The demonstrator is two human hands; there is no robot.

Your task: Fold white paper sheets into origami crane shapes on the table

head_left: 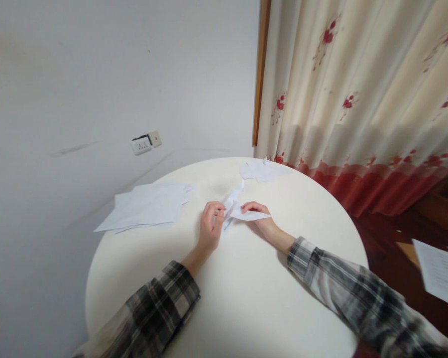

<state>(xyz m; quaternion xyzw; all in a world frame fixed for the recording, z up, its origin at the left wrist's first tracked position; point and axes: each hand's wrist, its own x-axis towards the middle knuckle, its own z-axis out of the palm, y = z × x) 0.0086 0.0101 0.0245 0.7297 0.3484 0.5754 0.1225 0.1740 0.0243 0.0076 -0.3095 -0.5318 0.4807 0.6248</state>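
A folded piece of white paper, with pointed ends sticking out to the back and to the right, is held between my two hands over the middle of the table. My left hand pinches it from the left, fingers bent against the thumb. On the other side my right hand grips the paper, partly covered by its right-hand point. The fine folds are too blurred to make out.
The round white table stands against the wall. A stack of white sheets lies at its left, and torn-edged paper at the far edge. A socket is on the wall. Written pages lie lower right, beneath a flowered curtain.
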